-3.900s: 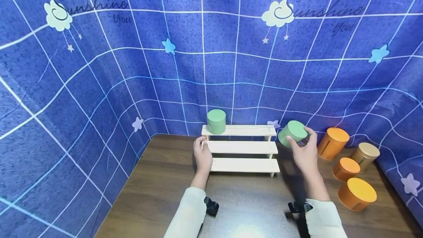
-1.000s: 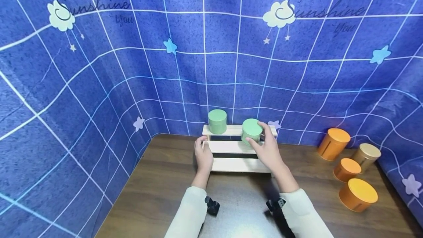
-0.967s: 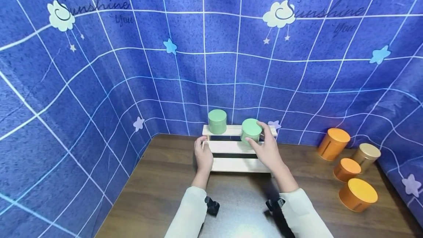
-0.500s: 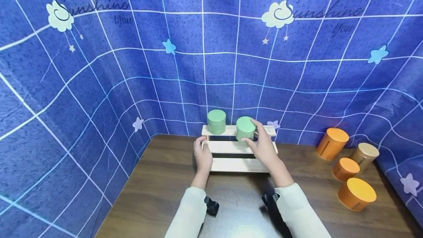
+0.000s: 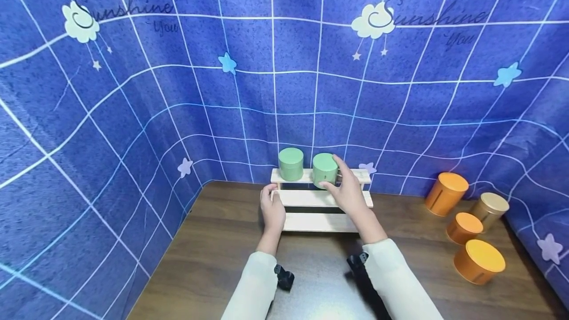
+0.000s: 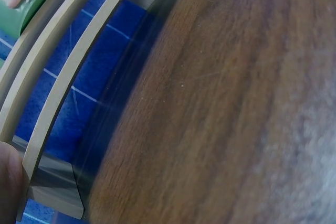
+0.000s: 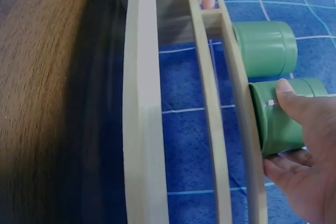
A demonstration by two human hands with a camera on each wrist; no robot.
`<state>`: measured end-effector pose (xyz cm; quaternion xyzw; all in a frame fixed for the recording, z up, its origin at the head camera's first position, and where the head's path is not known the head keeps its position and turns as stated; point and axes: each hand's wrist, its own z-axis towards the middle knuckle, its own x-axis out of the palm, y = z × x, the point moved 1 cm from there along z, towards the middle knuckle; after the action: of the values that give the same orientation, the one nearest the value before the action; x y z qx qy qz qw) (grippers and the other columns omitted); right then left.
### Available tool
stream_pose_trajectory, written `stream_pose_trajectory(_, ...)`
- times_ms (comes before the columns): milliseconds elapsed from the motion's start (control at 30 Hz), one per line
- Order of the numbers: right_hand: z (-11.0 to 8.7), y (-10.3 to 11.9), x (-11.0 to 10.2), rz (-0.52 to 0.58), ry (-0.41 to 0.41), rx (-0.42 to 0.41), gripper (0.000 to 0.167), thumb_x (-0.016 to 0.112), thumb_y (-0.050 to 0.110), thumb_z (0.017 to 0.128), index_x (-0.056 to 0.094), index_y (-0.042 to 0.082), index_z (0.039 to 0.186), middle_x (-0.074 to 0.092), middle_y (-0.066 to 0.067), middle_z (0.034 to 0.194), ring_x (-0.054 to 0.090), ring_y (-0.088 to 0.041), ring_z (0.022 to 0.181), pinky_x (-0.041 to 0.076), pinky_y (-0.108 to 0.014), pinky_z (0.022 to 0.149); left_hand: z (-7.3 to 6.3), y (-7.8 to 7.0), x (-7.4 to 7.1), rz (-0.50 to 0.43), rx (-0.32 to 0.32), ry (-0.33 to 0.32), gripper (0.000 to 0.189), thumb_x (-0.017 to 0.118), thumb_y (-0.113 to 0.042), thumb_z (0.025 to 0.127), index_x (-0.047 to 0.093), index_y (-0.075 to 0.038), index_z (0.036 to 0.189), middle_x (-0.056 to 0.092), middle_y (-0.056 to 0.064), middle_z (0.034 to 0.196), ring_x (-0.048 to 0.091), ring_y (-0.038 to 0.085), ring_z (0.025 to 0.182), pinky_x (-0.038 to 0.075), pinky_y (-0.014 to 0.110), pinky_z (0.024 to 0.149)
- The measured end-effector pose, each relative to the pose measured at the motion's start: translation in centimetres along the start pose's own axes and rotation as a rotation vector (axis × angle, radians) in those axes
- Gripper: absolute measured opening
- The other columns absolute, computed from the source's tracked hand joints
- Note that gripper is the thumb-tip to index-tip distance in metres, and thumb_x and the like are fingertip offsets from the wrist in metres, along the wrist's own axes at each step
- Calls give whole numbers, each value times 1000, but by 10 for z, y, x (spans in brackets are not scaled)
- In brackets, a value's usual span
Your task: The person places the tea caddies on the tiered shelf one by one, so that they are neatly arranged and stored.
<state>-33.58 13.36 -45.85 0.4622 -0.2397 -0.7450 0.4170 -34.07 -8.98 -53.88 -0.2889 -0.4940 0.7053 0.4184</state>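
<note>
A pale wooden three-step rack [image 5: 326,222] stands on the brown table. My left hand [image 5: 272,210] grips its left end; in the left wrist view only part of that hand [image 6: 9,182] shows at the lower left. One green round tin [image 5: 291,164] sits upright at the left of the top step. My right hand [image 5: 350,192] holds a second green tin [image 5: 324,169] between thumb and fingers, just right of the first. In the right wrist view this held tin [image 7: 283,121] has its base at the top step, slightly tilted, with a narrow gap between the two tins.
On the right of the table stand a tall orange tin [image 5: 446,194], a gold tin [image 5: 491,209], a small orange tin [image 5: 465,227] and a wide orange tin [image 5: 479,261]. A blue patterned cloth [image 5: 284,88] hangs behind and at the sides.
My right hand has carried the second green tin leftward from beside the rack onto the top step, close to the first tin. My left hand has stayed at the rack's left end.
</note>
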Motion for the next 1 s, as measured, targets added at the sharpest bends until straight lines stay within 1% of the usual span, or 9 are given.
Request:
stream_pose_trajectory(133,5,-4,8,-32,-20,-3,97,89,21,84,35,16,165,61,-25,145,72,-39,109,59,-54,100,0,0,-1,-2,2,5,23,52,4,100,66,2,118,64,22,123,58,39,131,40,56,120)
stream_pose_trajectory(200,7,-5,11,-42,-31,-7,99,89,22,83,34,16,165,62,-24,143,72,-38,108,58,-53,99,0,1,0,5,6,7,23,52,4,100,66,1,118,64,22,122,58,38,131,41,56,120)
stream_pose_trajectory(300,9,-8,15,-49,-35,-23,100,89,22,83,32,15,166,62,-25,142,72,-38,108,59,-54,98,0,3,0,8,11,7,22,52,4,101,66,1,118,64,22,122,59,37,130,42,55,118)
stream_pose_trajectory(400,11,-9,18,-61,-33,-32,101,89,22,83,31,15,166,61,-26,143,71,-39,112,59,-54,97,0,4,0,8,12,3,22,53,3,101,66,1,119,64,22,122,59,37,129,43,55,117)
stream_pose_trajectory(533,14,-10,19,-49,-29,-34,102,90,20,81,32,15,164,63,-26,141,69,-41,118,60,-53,97,1,5,0,10,17,2,22,52,3,101,66,2,119,64,22,122,59,37,130,42,55,118)
stream_pose_trajectory(700,16,-14,21,-26,-23,-41,105,92,16,78,31,15,163,63,-28,141,67,-43,126,59,-52,104,0,2,-1,-2,1,4,23,52,4,101,66,2,119,64,22,124,58,38,132,41,55,120)
stream_pose_trajectory(800,17,-17,22,-42,-27,-43,107,93,16,77,29,15,163,63,-28,140,67,-44,126,58,-53,105,0,2,0,3,-8,5,23,52,4,101,66,2,120,64,22,124,58,38,133,41,54,120)
stream_pose_trajectory(1000,17,-19,22,-103,-29,-39,107,93,21,78,28,18,164,67,-27,134,69,-44,119,57,-57,102,0,1,1,-3,0,5,23,52,5,101,66,2,119,64,23,124,58,38,133,40,56,121)
